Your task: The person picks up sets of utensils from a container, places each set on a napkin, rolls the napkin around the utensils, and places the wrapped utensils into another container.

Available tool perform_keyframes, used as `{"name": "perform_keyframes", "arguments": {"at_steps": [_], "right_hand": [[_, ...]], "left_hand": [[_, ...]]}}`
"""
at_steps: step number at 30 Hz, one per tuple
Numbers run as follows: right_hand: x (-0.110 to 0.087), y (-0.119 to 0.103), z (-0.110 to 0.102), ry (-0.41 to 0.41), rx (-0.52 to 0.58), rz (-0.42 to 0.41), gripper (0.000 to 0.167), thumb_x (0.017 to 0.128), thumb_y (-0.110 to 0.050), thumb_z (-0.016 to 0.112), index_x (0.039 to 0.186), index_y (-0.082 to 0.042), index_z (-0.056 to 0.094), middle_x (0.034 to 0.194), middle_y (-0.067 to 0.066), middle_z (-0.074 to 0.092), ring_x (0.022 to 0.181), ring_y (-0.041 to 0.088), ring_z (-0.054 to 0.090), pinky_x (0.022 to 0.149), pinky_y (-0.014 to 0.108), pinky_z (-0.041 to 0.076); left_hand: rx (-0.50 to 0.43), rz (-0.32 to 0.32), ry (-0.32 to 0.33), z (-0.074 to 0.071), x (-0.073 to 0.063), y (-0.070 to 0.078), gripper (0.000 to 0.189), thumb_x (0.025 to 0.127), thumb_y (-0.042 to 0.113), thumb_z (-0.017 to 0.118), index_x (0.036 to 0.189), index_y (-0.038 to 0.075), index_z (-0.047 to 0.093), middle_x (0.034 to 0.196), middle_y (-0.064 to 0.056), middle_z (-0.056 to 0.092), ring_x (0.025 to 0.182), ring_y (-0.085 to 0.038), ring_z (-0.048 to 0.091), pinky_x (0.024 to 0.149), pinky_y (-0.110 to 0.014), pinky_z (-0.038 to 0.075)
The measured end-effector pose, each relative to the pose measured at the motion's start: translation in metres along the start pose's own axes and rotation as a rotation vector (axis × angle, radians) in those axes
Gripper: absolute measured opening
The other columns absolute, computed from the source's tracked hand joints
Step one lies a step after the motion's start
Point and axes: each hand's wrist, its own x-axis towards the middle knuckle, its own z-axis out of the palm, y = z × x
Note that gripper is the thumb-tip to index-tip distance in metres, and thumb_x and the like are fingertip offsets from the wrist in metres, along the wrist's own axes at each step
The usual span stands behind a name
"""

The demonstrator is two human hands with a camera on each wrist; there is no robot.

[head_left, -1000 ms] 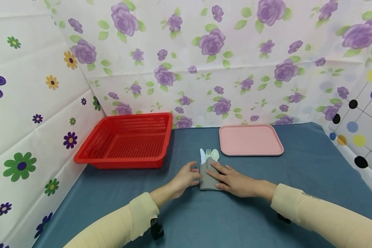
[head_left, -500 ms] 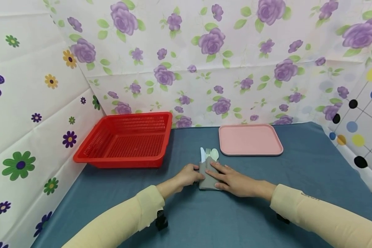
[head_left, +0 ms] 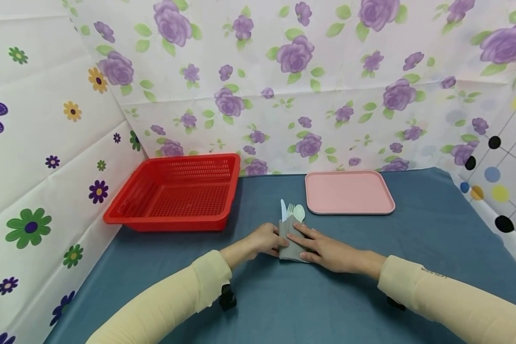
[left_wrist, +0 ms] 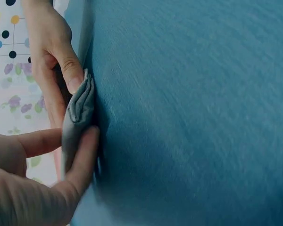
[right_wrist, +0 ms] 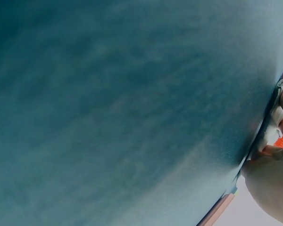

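Note:
A grey folded cloth napkin [head_left: 293,252] lies on the blue-covered table in the head view. From its upper end stick out a pale knife [head_left: 283,209], a fork [head_left: 290,209] and a spoon [head_left: 299,213]; their lower parts are hidden inside the cloth. My left hand [head_left: 265,239] pinches the napkin's left edge. In the left wrist view one finger [left_wrist: 87,150] passes on the table side of the napkin and another digit lies over it. My right hand [head_left: 332,253] rests on the napkin's right side with spread, fairly straight fingers.
A red perforated plastic basket [head_left: 172,224] stands at the back left. At the back right lies a pink rectangular tray [head_left: 348,193]. Flowered and dotted sheets hang behind and beside the blue tablecloth [head_left: 266,306].
My left hand has moved right from beside the napkin and now grips its left edge. The napkin has turned slightly, the knife tip shifting up and right. My right hand stays on it.

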Motion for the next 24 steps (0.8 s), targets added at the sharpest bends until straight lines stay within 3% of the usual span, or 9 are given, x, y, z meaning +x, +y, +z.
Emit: {"name": "perform_keyframes", "arguments": {"at_steps": [5, 10, 19, 24], "right_hand": [[0.001, 0.001, 0.002, -0.008, 0.000, -0.002, 0.062, 0.111, -0.037, 0.050, 0.167, -0.024, 0.026, 0.175, 0.009, 0.006, 0.157, 0.042, 0.014, 0.117, 0.065, 0.031], [0.003, 0.001, 0.002, 0.000, -0.001, -0.024, 0.062, 0.111, -0.037, 0.051, 0.167, -0.023, 0.027, 0.175, 0.011, 0.008, 0.157, 0.043, 0.017, 0.115, 0.066, 0.033], [0.004, 0.004, -0.002, 0.024, 0.003, -0.037, 0.064, 0.109, -0.035, 0.056, 0.166, -0.026, 0.029, 0.175, 0.006, 0.010, 0.158, 0.039, 0.014, 0.117, 0.064, 0.033], [0.004, 0.004, -0.002, 0.029, 0.016, -0.043, 0.064, 0.109, -0.036, 0.056, 0.166, -0.026, 0.029, 0.175, 0.006, 0.011, 0.157, 0.039, 0.017, 0.117, 0.063, 0.032]], "left_hand": [[-0.126, -0.004, -0.034, 0.002, 0.002, -0.007, 0.030, 0.096, 0.006, 0.069, 0.122, -0.010, 0.065, 0.106, -0.016, 0.073, 0.094, -0.020, 0.072, 0.088, -0.038, 0.060], [-0.140, 0.037, -0.071, 0.005, 0.002, -0.011, 0.037, 0.096, 0.008, 0.070, 0.128, -0.007, 0.064, 0.111, -0.014, 0.074, 0.093, -0.016, 0.071, 0.089, -0.035, 0.058], [-0.083, 0.084, 0.008, 0.010, -0.001, -0.007, 0.041, 0.095, 0.005, 0.072, 0.132, -0.007, 0.061, 0.114, -0.015, 0.071, 0.098, -0.022, 0.071, 0.088, -0.038, 0.060], [-0.136, 0.099, 0.005, 0.011, -0.001, -0.011, 0.045, 0.095, 0.006, 0.071, 0.136, -0.008, 0.057, 0.115, -0.014, 0.071, 0.096, -0.019, 0.069, 0.087, -0.035, 0.058]]}}
